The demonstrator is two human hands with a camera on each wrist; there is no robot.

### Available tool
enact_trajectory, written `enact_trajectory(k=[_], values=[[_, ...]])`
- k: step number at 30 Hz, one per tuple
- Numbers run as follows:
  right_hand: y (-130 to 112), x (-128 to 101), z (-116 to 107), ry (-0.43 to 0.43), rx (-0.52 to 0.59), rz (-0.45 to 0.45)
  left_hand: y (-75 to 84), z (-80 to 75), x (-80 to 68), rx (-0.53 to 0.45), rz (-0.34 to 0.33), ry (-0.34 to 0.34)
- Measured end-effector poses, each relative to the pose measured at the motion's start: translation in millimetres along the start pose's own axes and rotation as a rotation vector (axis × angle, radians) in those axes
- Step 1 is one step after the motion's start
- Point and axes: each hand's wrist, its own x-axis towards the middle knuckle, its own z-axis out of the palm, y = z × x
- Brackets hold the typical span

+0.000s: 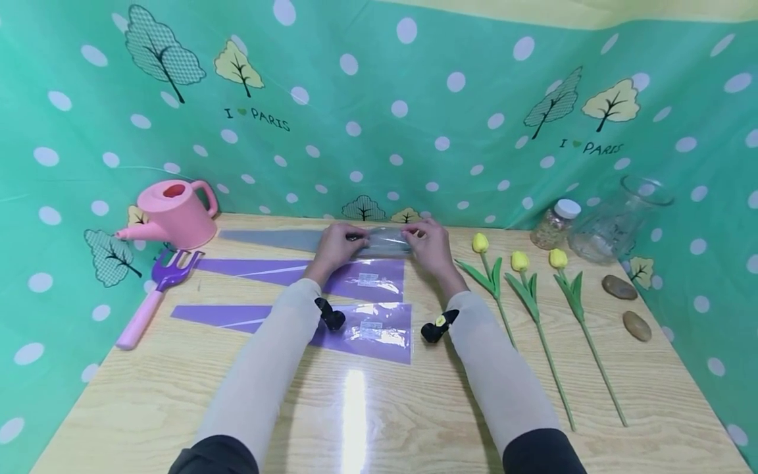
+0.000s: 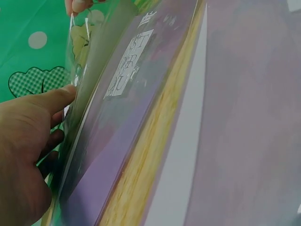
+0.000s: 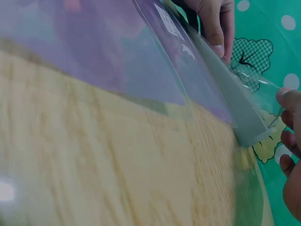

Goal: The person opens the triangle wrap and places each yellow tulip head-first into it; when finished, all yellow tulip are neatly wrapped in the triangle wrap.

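A tapered flower sleeve [image 1: 385, 245], grey at the back with clear film in front, lies along the back of the table. My left hand [image 1: 339, 247] pinches its clear film near the middle, the thumb showing along the film in the left wrist view. At the wide right end, my right hand [image 1: 429, 242] pinches the film's edge between thumb and fingers. In the right wrist view the clear film [image 3: 256, 80] stands lifted away from the grey backing [image 3: 247, 129]. Two purple flower sleeves [image 1: 393, 280] [image 1: 393, 336] lie flat in front, each with a white label.
At the left are a pink watering can [image 1: 177, 217] and a purple hand fork [image 1: 168, 270] with a pink handle. To the right lie several things: yellow artificial tulips [image 1: 527, 296], a white-lidded jar [image 1: 553, 227], a clear glass vase [image 1: 610, 227] and two stones [image 1: 619, 287] [image 1: 636, 326].
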Motion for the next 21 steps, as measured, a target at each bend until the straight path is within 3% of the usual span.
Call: enact_trajectory(k=[11, 21], values=[[-4.0, -9.3, -3.4, -0.019, 0.087, 0.045, -8.2, 5.3, -1.1, -0.121, -0.053, 0.035], [-5.4, -33.7, -61.4, 0.010, 0.112, 0.054, -12.0, 5.5, 0.6, -0.190, -0.065, 0.053]])
